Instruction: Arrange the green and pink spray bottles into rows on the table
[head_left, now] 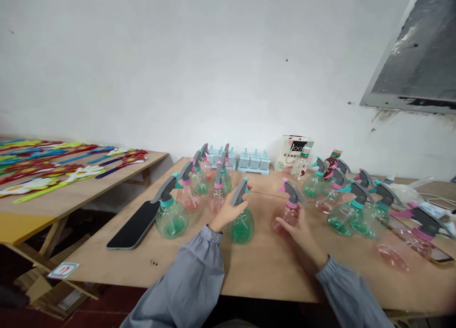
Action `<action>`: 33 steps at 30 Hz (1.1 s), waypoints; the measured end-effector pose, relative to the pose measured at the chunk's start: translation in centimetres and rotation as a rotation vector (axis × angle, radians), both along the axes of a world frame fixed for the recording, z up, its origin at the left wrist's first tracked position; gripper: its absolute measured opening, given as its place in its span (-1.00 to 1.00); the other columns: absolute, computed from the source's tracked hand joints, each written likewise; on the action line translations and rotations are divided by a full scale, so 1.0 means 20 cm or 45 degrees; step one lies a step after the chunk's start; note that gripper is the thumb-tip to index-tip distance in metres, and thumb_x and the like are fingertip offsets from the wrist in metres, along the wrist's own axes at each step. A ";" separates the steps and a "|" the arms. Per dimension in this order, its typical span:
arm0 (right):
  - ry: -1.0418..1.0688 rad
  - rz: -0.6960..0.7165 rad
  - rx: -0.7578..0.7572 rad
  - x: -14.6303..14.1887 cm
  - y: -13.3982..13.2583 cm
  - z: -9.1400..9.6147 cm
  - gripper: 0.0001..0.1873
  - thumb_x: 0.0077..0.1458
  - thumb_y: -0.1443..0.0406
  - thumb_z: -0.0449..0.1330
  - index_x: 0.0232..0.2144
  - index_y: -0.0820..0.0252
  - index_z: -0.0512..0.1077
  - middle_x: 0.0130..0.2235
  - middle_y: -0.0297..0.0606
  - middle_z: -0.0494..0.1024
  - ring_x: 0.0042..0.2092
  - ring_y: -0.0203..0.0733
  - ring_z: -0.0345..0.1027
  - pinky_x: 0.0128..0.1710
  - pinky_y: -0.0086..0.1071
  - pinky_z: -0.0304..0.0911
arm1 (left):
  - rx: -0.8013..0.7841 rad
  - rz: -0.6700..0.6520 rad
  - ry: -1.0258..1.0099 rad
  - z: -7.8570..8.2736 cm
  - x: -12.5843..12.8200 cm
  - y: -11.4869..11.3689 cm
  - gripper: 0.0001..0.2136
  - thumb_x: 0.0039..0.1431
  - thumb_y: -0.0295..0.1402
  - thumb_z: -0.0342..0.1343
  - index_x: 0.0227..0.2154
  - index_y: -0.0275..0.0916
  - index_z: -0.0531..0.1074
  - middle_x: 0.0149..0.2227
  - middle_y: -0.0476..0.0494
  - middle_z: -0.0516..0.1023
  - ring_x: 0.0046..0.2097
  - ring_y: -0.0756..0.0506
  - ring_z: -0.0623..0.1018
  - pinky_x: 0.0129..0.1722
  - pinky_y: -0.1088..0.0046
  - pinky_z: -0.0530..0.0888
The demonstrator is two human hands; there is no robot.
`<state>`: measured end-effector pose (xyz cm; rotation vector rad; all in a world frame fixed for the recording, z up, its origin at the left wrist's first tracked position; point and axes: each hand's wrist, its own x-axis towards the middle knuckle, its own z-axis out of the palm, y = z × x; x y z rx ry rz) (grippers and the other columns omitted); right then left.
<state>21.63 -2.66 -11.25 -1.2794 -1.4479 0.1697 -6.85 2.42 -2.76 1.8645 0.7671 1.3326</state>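
Note:
My left hand (227, 211) is closed around the neck of a green spray bottle (242, 227) with a grey and teal trigger head. The bottle stands upright near the middle of the table, and some of my fingers are hidden behind it. My right hand (302, 230) is wrapped round a pink spray bottle (287, 216) with a grey and pink head, its thumb across the front of the round body. To the left of my left hand stand several more green and pink spray bottles (173, 220). Others (342, 218) are grouped at the right.
A black phone (134, 226) lies at the table's left side. Light-blue popsicle moulds (253, 163), a printed box (290, 152) and a small clear bottle (302, 165) stand by the wall. Colourful flower-shaped pieces (76, 173) cover the left table. Another phone (440, 256) lies at the right.

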 end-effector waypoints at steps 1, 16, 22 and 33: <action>0.041 0.063 -0.039 -0.04 0.08 0.02 -0.03 -0.06 -0.27 0.41 0.21 0.11 0.27 0.14 0.06 0.53 0.17 0.21 0.46 0.22 0.14 0.37 | 0.004 0.004 -0.016 0.00 0.01 0.00 -0.54 0.12 -0.38 0.20 0.12 -0.19 0.54 -0.09 -0.15 0.68 -0.02 -0.16 0.61 0.06 0.30 0.55; -0.013 0.092 0.095 -0.21 0.22 -0.02 -0.13 0.10 -0.16 0.33 0.28 0.16 0.26 0.20 0.11 0.50 0.23 0.23 0.42 0.27 0.18 0.33 | 0.027 0.086 -0.137 0.06 0.01 -0.09 -0.84 0.07 -0.20 0.23 -0.34 -0.14 0.58 -0.34 -0.07 0.66 -0.29 -0.12 0.61 -0.15 0.31 0.60; -0.032 0.080 0.051 -0.21 0.21 -0.01 -0.12 0.06 -0.17 0.37 0.26 0.16 0.29 0.17 0.08 0.51 0.22 0.24 0.42 0.26 0.18 0.34 | 0.013 0.192 -0.234 0.07 0.01 -0.12 -0.75 0.19 -0.07 0.16 -0.36 -0.10 0.58 -0.30 -0.10 0.68 -0.08 -0.20 0.66 0.10 0.19 0.56; 0.079 0.144 -0.016 -0.22 0.20 -0.01 -0.02 0.05 -0.21 0.36 0.34 0.14 0.24 0.25 0.07 0.45 0.30 0.23 0.34 0.34 0.19 0.25 | 0.063 -0.002 -0.215 0.07 -0.01 -0.16 -0.60 0.18 0.12 0.27 -0.26 -0.14 0.62 -0.21 -0.17 0.71 -0.10 -0.20 0.67 0.11 0.17 0.56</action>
